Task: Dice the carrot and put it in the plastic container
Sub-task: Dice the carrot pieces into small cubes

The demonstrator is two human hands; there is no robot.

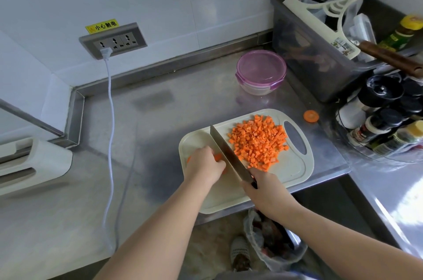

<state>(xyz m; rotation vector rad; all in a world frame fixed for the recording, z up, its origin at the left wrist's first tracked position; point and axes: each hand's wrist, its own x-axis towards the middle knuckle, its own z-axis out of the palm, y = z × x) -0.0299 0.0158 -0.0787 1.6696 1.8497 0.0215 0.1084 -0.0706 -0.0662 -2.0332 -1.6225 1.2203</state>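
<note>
Stainless steel covers the whole bench (160, 105), dull and smudged, with a low raised steel lip where it meets a plain white wall. The bench turns a corner at the left and another at the right, where sunlight glares on it.

A cream cutting board (295, 172) lies at the near edge of the bench, its handle hole to the right. On its right half sits a broad heap of diced carrot (258, 142), small orange cubes. The left hand (206, 165) curls its fingers over the uncut carrot piece (217, 157) on the board's left half, hiding most of it. The right hand (263, 185) grips the handle of a knife (229, 153), whose long blade slants across the board between the carrot piece and the heap.

The plastic container (261, 72), clear with a purple clip lid on it, stands on the bench behind the board, well apart from it. One round carrot slice (311, 116) lies on bare steel just beyond the board's right corner.

To the right stand a grey tub (297, 50) with a cream squeegee (320, 25) across it and a cluster of spice jars (384, 119). On the wall, a grey triple socket (113, 40) with a yellow warning sticker (102, 26) above it feeds a white cord (111, 119) that trails down across the bench. A white appliance (34, 163) sits at the far left. Below the bench edge, a lined waste bin (274, 245) stands on the floor.
</note>
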